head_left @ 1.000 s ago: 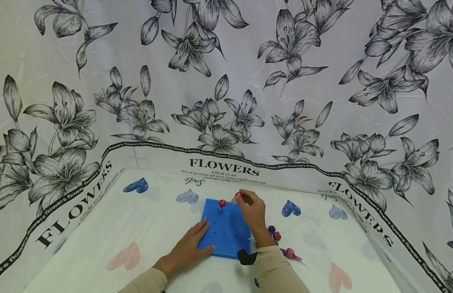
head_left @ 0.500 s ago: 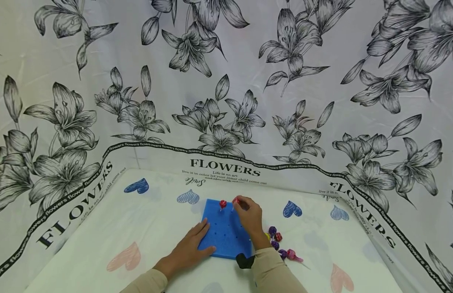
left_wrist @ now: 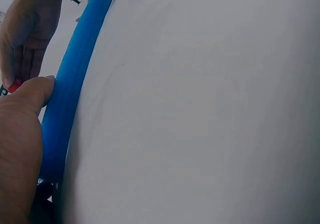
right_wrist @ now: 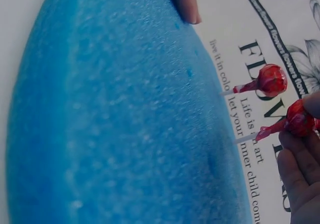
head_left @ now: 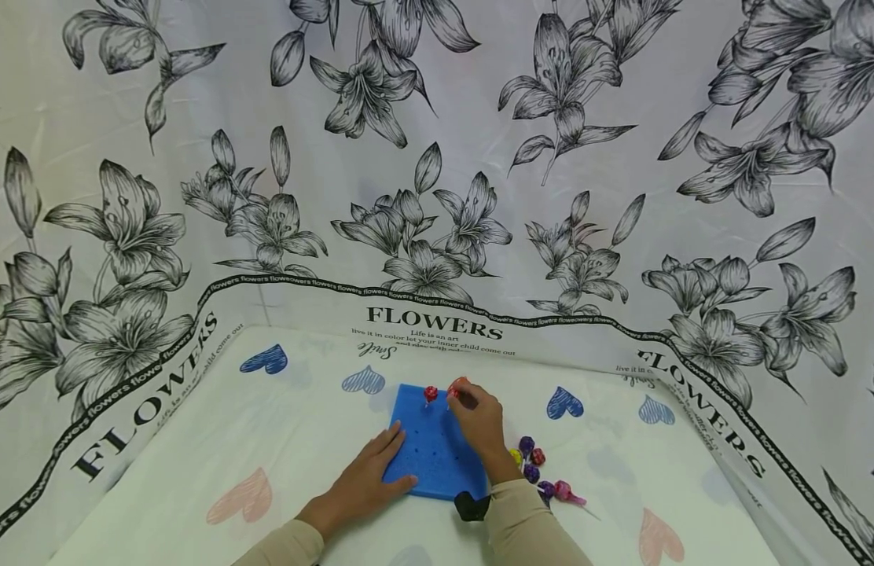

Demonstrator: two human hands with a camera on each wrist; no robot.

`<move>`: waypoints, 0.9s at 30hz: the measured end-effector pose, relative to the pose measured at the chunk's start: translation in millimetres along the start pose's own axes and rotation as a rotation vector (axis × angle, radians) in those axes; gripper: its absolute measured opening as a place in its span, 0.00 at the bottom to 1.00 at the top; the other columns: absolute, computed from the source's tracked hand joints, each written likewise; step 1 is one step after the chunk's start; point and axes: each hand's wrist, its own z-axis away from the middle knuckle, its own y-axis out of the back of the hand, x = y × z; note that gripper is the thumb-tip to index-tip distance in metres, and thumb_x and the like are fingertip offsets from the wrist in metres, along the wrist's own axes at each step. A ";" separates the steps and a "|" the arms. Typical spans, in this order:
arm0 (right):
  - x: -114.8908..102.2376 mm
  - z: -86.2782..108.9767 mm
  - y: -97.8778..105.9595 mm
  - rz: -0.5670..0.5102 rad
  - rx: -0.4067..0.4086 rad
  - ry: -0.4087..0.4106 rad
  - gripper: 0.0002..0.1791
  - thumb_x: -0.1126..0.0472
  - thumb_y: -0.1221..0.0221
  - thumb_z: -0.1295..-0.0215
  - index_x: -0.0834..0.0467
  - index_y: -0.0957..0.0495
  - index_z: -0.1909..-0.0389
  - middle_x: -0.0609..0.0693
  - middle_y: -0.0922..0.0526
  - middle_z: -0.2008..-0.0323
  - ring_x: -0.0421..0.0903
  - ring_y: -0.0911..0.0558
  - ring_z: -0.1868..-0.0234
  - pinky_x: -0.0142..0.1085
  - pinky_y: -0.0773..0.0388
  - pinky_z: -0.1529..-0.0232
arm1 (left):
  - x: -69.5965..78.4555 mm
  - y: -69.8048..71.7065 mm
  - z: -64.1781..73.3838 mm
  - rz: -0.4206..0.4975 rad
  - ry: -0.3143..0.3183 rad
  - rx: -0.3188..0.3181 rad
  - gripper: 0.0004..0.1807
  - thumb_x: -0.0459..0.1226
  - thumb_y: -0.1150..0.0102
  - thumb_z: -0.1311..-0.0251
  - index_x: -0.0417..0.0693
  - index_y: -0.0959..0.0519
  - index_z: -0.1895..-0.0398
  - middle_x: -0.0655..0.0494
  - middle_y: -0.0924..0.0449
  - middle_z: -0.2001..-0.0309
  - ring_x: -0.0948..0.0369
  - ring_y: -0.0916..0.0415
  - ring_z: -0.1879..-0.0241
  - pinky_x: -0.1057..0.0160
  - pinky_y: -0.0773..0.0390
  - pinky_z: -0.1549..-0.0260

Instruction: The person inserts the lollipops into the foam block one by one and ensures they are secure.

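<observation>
A blue foam block (head_left: 437, 464) dotted with small holes lies on the table. My left hand (head_left: 362, 475) rests along its left side, fingers straight, thumb on the near edge. At the far edge my right hand (head_left: 481, 420) pinches the red-wrapped head of a lollipop (right_wrist: 300, 120); its white stick meets the foam in the right wrist view. Beside it another red lollipop (right_wrist: 272, 80) stands in the block by its stick, untouched. In the left wrist view the block's blue side (left_wrist: 75, 83) shows with my left thumb against it.
Several wrapped lollipops lie to the right of the block, among them a purple one (head_left: 531, 472), a red one (head_left: 537, 456) and a pink one (head_left: 563, 491). The tablecloth (head_left: 302, 424) has printed hearts, and a flower-print curtain (head_left: 437, 236) hangs behind it.
My right hand has moved slightly left and down with its lollipop, bringing the stick to the foam beside the standing one. My left hand has stayed in place.
</observation>
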 end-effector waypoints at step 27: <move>-22.2 -9.3 22.9 -0.008 -0.085 0.002 0.18 0.64 0.35 0.38 0.58 0.20 0.47 0.53 0.18 0.50 0.52 0.18 0.51 0.47 0.23 0.49 | 1.6 0.6 0.1 -0.013 0.008 -0.001 0.48 0.65 0.48 0.40 0.45 0.43 0.26 0.51 0.52 0.25 0.45 0.55 0.28 0.42 0.45 0.36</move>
